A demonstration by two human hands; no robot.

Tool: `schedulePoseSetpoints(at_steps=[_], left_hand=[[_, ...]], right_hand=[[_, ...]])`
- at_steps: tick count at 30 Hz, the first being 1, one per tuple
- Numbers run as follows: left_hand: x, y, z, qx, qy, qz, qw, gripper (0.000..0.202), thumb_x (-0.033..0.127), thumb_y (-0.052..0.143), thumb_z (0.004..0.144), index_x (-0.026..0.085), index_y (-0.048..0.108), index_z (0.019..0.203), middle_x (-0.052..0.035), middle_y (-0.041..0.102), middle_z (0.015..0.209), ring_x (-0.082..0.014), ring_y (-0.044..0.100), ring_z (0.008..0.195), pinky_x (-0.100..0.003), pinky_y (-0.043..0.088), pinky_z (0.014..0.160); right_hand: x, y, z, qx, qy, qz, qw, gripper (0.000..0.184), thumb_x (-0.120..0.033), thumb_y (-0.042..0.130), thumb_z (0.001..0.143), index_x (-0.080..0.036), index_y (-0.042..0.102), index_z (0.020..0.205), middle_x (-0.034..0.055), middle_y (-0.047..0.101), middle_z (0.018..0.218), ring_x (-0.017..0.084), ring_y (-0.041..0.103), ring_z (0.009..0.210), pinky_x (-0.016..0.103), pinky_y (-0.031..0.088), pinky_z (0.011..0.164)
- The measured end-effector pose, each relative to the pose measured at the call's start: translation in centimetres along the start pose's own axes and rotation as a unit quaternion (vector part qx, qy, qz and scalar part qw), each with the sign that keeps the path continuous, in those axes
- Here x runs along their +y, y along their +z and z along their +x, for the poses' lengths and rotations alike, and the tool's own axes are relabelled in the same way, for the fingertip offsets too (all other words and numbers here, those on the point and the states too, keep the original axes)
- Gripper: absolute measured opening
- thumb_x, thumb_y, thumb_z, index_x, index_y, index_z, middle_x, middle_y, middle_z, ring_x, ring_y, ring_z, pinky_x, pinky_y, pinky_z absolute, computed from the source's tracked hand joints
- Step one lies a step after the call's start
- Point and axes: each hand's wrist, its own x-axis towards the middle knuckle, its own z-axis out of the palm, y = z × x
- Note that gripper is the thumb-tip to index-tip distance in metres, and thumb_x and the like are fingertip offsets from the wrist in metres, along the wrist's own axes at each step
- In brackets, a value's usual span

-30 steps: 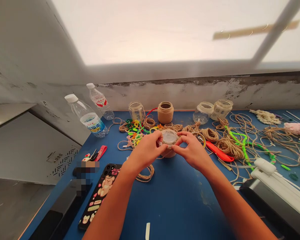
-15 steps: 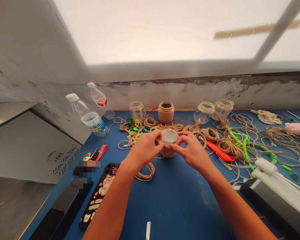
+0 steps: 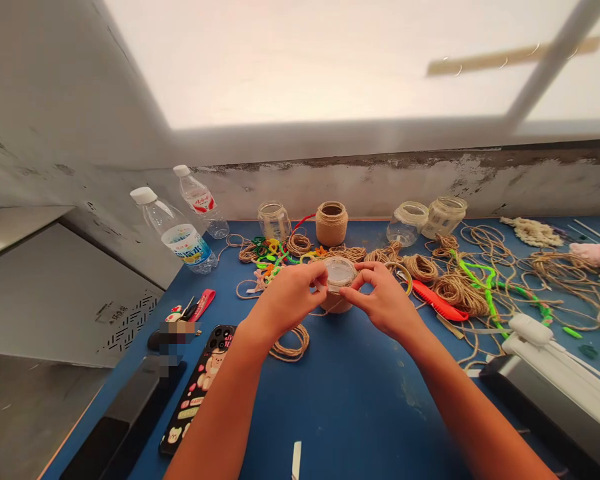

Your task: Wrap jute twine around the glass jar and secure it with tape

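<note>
A small jar wrapped in jute twine (image 3: 338, 283) stands upside down on the blue table (image 3: 350, 393), its clear base facing up. My left hand (image 3: 291, 295) grips its left side with fingers curled round it. My right hand (image 3: 384, 301) pinches its right rim with thumb and fingers. A loose coil of twine (image 3: 291, 346) lies under my left wrist, with a strand running toward the jar.
Behind stand a fully wrapped jar (image 3: 331, 223), three glass jars (image 3: 273, 221) (image 3: 406, 224) (image 3: 445, 216) and two water bottles (image 3: 176, 233) (image 3: 201, 201). Coloured loops (image 3: 269, 253), twine bundles (image 3: 457, 293), an orange cutter (image 3: 439, 302), a phone (image 3: 196, 387) and a glue gun (image 3: 555, 360) surround my hands.
Both hands stay on the jar. My left fingers have shifted slightly round its rim; the jar has hardly moved.
</note>
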Motion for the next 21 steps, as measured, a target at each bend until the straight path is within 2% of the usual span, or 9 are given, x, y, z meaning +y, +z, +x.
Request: schedulePoseSetpoints(at_steps=[3,10,14,21], left_hand=[[-0.3,0.0,0.0,-0.008,0.027,-0.007,1.000,0.011,0.012,0.057,0.080,0.020,0.059,0.073,0.0044,0.065,0.073,-0.0123,0.057,0.070,-0.022,0.039,0.065],[-1.2,0.4,0.3,0.016,0.053,-0.007,0.998,0.011,0.011,0.057,0.080,0.020,0.059,0.073,0.0044,0.064,0.073,-0.0116,0.055,0.069,-0.022,0.039,0.067],[-1.8,1.0,0.5,0.026,0.067,-0.025,0.997,0.010,0.012,0.056,0.082,0.020,0.058,0.076,0.0036,0.065,0.079,-0.0123,0.058,0.076,-0.022,0.041,0.070],[-2.0,1.2,0.7,0.044,0.061,-0.031,0.997,0.009,0.011,0.058,0.080,0.020,0.059,0.076,0.0027,0.066,0.081,-0.0131,0.061,0.079,-0.023,0.045,0.075]], right_hand=[[0.1,0.0,0.0,-0.001,-0.002,0.002,1.000,0.021,-0.028,0.073,0.077,-0.022,0.059,0.062,0.0101,0.061,0.118,0.028,0.059,0.116,0.043,0.041,0.104],[0.2,0.0,0.0,-0.002,-0.002,0.007,1.000,0.020,-0.027,0.073,0.077,-0.022,0.060,0.063,0.0098,0.062,0.120,0.028,0.059,0.119,0.041,0.041,0.104],[0.1,-0.1,0.1,-0.009,-0.004,0.002,1.000,0.020,-0.025,0.072,0.078,-0.022,0.058,0.063,0.0102,0.063,0.122,0.027,0.060,0.118,0.040,0.042,0.103],[-0.2,-0.2,0.1,-0.016,0.003,-0.011,1.000,0.020,-0.024,0.072,0.078,-0.022,0.059,0.063,0.0102,0.063,0.124,0.027,0.060,0.119,0.041,0.042,0.104]])
